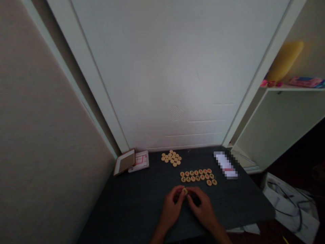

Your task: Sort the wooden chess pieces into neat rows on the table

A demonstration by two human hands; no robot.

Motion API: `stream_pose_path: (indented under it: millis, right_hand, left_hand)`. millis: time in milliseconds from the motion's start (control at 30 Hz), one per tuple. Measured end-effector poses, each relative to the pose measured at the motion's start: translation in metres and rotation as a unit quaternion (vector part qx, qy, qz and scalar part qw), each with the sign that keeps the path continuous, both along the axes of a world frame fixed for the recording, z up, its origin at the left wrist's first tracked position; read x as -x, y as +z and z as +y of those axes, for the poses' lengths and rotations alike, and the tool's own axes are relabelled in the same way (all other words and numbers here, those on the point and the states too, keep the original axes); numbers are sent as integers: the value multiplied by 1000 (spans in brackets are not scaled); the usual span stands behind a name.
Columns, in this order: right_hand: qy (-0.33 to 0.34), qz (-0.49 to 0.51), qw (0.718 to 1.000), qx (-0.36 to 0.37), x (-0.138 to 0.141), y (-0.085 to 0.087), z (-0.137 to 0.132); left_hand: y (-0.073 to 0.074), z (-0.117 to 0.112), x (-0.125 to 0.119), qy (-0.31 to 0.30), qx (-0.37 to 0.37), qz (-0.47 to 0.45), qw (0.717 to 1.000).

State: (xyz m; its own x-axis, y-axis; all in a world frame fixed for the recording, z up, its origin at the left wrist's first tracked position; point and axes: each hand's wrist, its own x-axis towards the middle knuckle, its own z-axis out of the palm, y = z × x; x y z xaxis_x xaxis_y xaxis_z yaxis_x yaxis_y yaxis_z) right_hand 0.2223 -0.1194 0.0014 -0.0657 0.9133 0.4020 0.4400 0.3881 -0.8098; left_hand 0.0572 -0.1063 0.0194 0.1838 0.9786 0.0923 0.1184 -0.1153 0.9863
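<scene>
A round wooden xiangqi piece point(185, 191) with a dark mark is held up between both hands, just over the near part of the table. My left hand point(170, 205) pinches it between thumb and forefinger. From the other side, the curled fingers of my right hand point(203, 206) close on its edge. Just beyond the hands, several xiangqi pieces point(193, 178) lie in two rows with red and dark characters showing. Two more pieces point(209, 182) sit below the right end of those rows. Farther back is a loose cluster of plain-faced pieces point(173, 157).
The dark table point(134, 206) meets a white panel point(157, 84) at the back. A brown-edged open box point(125, 162) leans on a white and pink box point(141, 160) at back left. A pixelated white object point(225, 165) lies right. Beyond the right edge stands a white box with cables point(289, 200).
</scene>
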Motion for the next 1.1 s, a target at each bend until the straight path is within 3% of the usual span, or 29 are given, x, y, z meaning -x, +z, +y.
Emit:
stream_pose_path:
  millis: [333, 633, 800, 1100]
  right_hand:
    - [-28, 83, 991, 105, -4, -1, 6]
    - [-28, 81, 990, 114, -4, -1, 7]
    - [-31, 84, 989, 117, -6, 0, 7]
    - [-35, 87, 987, 131, -6, 1, 9]
  left_hand:
    - [-2, -4, -1, 1, -11, 68, 998]
    - [-4, -3, -1, -13, 8, 35, 999]
    - [2, -1, 0, -23, 10, 55, 998]
    - [2, 0, -2, -30, -10, 87, 996]
